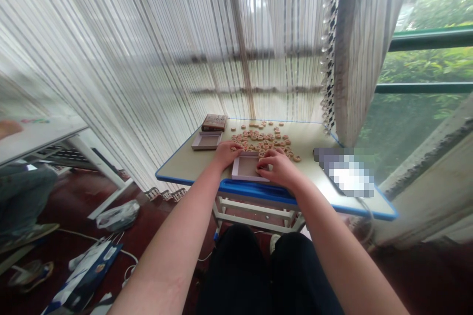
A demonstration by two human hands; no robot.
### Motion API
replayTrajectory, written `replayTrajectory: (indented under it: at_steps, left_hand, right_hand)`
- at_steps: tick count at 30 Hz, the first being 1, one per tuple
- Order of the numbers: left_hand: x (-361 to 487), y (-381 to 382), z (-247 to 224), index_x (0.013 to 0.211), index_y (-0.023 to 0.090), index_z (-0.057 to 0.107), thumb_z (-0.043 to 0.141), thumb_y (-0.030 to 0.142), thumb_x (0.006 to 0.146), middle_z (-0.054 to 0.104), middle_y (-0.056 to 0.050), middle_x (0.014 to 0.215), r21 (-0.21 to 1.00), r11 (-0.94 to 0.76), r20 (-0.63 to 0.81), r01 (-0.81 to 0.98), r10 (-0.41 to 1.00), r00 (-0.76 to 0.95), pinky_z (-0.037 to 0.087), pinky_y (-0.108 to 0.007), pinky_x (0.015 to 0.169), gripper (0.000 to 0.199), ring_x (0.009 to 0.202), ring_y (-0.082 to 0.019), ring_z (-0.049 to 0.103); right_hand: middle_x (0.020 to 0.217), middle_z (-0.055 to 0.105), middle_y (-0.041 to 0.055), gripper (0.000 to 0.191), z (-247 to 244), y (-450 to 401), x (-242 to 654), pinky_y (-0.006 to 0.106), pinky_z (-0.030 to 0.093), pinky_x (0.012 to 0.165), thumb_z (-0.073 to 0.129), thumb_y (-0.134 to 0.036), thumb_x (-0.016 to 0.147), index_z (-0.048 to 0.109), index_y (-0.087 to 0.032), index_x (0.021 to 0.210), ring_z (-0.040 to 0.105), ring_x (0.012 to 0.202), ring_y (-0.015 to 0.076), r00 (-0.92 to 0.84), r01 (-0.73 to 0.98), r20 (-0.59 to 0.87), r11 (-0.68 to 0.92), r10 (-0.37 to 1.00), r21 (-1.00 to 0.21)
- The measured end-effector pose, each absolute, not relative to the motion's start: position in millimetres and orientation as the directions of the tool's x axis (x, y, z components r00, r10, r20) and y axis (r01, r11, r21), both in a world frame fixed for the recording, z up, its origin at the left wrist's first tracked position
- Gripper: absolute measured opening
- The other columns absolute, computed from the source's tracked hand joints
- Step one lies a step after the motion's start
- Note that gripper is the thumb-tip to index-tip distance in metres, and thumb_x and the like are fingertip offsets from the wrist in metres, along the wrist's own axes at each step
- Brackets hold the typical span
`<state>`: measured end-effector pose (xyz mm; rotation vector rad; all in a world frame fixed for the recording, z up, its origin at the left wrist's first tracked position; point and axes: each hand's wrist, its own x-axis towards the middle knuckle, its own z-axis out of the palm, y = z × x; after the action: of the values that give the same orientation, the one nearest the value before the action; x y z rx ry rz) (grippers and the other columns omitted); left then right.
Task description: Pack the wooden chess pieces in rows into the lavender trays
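The left hand point(226, 154) bends its fingers at the far left corner of the shallow, open, pale-lilac rectangular box point(246, 177); I cannot tell whether its grip pinches anything. The right hand point(278, 165) curls its grip over the box's right side, and whatever lies between thumb and fingers is hard to make out. Beyond the box spread many round tan discs point(254, 137), their reddish marks too small to read. Farther left are 1 similar shallow tray point(206, 147) and 1 brown patterned carton point(214, 122), its print illegible. Right of the box, pixelation hides most of a flat dark-edged object point(345, 172). All rest on the cream, blue-edged bench point(185, 165).
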<state>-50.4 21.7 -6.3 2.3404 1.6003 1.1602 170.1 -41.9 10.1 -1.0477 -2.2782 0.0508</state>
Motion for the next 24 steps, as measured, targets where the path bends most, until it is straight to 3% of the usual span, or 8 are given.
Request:
replayTrajectory:
  at_steps: [17, 24]
  left_hand:
    - [-50.0, 19.5, -5.7, 0.080, 0.020, 0.070, 0.059, 0.034, 0.073, 0.068, -0.003, 0.084, 0.446, -0.398, 0.505, 0.802, 0.852, 0.142, 0.044, -0.031, 0.086, 0.019, 0.087, -0.017, 0.060]
    - [-52.2, 23.8, -9.0, 0.080, 0.019, 0.070, 0.058, 0.034, 0.074, 0.068, -0.004, 0.083, 0.436, -0.434, 0.513, 0.789, 0.840, 0.178, 0.045, -0.030, 0.083, 0.020, 0.085, -0.018, 0.060]
  right_hand:
    - [0.078, 0.056, 0.0048, 0.011, 11.2, -42.7, 174.6, 0.035, 0.037, 0.081, 0.064, -0.030, 0.069, 0.071, -0.025, 0.074, 0.045, 0.084, 0.0209, -0.450, 0.694, 0.500, 0.643, 0.740, -0.326]
    - [0.079, 0.057, 0.0037, 0.015, 11.4, -43.0, 175.2, 0.033, 0.036, 0.080, 0.061, -0.019, 0.068, 0.072, -0.026, 0.075, 0.046, 0.084, 0.0197, -0.491, 0.651, 0.464, 0.664, 0.737, -0.366]
